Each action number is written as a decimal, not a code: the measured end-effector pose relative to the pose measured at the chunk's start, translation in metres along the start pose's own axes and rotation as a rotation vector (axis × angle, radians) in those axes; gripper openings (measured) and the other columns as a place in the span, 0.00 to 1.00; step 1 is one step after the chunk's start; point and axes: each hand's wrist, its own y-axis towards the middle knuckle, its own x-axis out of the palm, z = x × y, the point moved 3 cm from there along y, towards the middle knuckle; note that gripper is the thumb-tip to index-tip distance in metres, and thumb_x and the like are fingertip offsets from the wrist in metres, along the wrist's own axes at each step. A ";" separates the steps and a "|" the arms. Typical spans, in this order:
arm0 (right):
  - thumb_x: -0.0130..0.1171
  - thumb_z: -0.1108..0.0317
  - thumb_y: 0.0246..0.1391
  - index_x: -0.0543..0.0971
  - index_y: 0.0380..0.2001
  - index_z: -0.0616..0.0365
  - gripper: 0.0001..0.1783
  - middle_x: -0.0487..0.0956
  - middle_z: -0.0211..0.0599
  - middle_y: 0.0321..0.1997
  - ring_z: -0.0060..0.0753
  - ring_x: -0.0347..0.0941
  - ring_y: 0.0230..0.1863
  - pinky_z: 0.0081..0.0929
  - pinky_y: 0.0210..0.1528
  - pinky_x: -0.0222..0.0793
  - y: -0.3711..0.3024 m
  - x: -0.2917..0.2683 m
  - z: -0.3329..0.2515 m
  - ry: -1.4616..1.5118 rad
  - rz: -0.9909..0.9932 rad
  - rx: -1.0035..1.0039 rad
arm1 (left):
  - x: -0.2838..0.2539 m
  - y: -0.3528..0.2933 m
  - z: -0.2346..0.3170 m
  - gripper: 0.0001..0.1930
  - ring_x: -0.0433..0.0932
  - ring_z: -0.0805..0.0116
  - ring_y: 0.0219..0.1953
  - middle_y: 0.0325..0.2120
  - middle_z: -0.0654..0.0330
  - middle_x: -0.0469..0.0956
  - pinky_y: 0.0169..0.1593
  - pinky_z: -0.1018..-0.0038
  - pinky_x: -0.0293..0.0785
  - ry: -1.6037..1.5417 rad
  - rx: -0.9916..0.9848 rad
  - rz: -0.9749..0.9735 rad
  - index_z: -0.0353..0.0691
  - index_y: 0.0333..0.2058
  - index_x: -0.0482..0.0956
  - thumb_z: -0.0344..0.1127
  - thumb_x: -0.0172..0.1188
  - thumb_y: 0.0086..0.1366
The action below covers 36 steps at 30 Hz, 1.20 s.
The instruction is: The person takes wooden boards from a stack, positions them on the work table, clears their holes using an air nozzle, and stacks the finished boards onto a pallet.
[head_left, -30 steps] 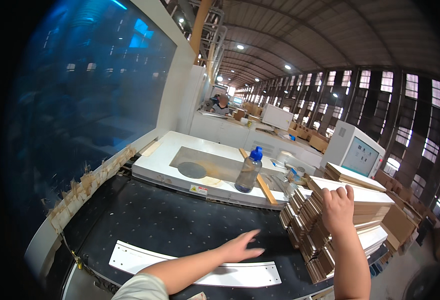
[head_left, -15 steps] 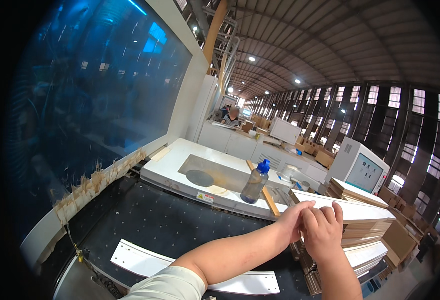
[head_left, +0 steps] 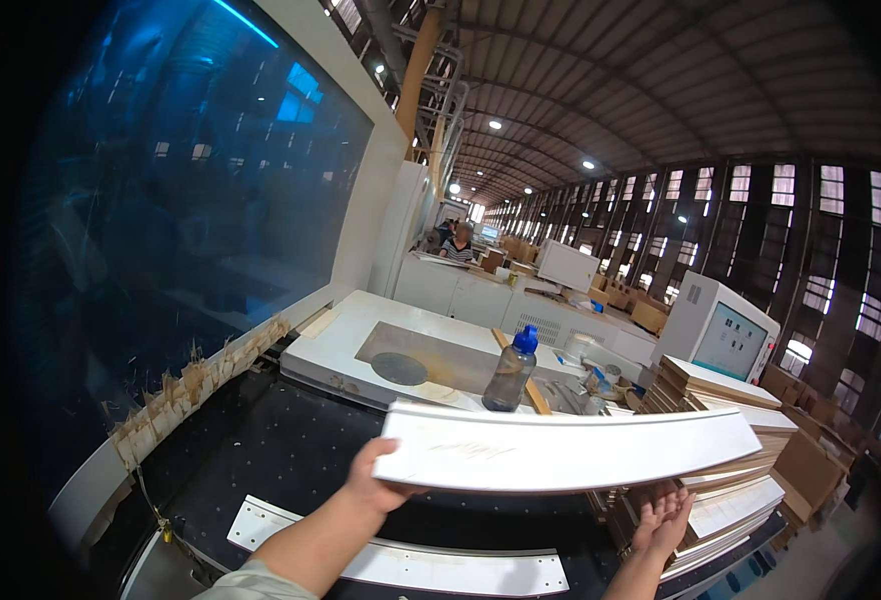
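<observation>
A white, slightly curved board (head_left: 571, 450) with a brownish mark on its face is raised above the black machine bed (head_left: 251, 440). My left hand (head_left: 369, 485) grips its left end. Below the board's right part, my right hand (head_left: 664, 520) has its palm turned up and fingers spread; whether the fingertips touch the board I cannot tell. Right beside that hand rises a stack of similar white boards (head_left: 736, 505) with brown edges. Another curved white strip (head_left: 441, 568) with small holes at its ends lies on the bed, partly behind my left forearm.
A clear bottle with a blue cap (head_left: 511, 375) stands on the white machine ledge (head_left: 346, 335), by a wooden strip. At left is a blue-tinted panel (head_left: 211, 170) with a ragged fringe below. A control screen (head_left: 731, 340) stands behind the stack; a person (head_left: 458, 243) is farther back.
My hands were together at the top of the stack and have separated. The board has come off the stack to the left, held in my left hand; my right hand has dropped and opened.
</observation>
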 end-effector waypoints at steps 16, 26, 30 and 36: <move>0.39 0.70 0.60 0.60 0.58 0.66 0.23 0.65 0.52 0.59 0.47 0.62 0.61 0.48 0.63 0.57 -0.163 -0.015 0.169 0.009 -0.294 0.853 | -0.172 -0.238 0.086 0.38 0.66 0.43 0.57 0.55 0.42 0.66 0.62 0.52 0.57 0.074 0.255 0.305 0.31 0.57 0.62 0.42 0.55 0.45; 0.42 0.68 0.61 0.66 0.45 0.70 0.15 0.74 0.54 0.47 0.51 0.72 0.50 0.48 0.55 0.68 -0.159 -0.013 0.248 -0.046 -0.025 1.135 | -0.184 -0.228 0.095 0.36 0.70 0.48 0.54 0.52 0.43 0.70 0.59 0.59 0.64 0.233 0.238 0.409 0.27 0.55 0.63 0.41 0.55 0.46; 0.42 0.67 0.62 0.66 0.45 0.72 0.16 0.74 0.59 0.43 0.56 0.75 0.44 0.45 0.46 0.76 -0.152 -0.044 0.250 -0.369 -0.244 1.354 | -0.186 -0.216 0.104 0.36 0.72 0.48 0.52 0.51 0.43 0.71 0.56 0.60 0.68 0.252 0.207 0.475 0.27 0.54 0.64 0.41 0.54 0.46; 0.46 0.74 0.58 0.68 0.46 0.66 0.13 0.76 0.57 0.38 0.50 0.78 0.34 0.41 0.38 0.80 -0.141 -0.053 0.191 -0.348 -0.483 1.097 | -0.225 -0.184 0.155 0.26 0.77 0.49 0.43 0.44 0.43 0.75 0.39 0.56 0.78 0.391 0.079 0.612 0.27 0.48 0.69 0.35 0.55 0.51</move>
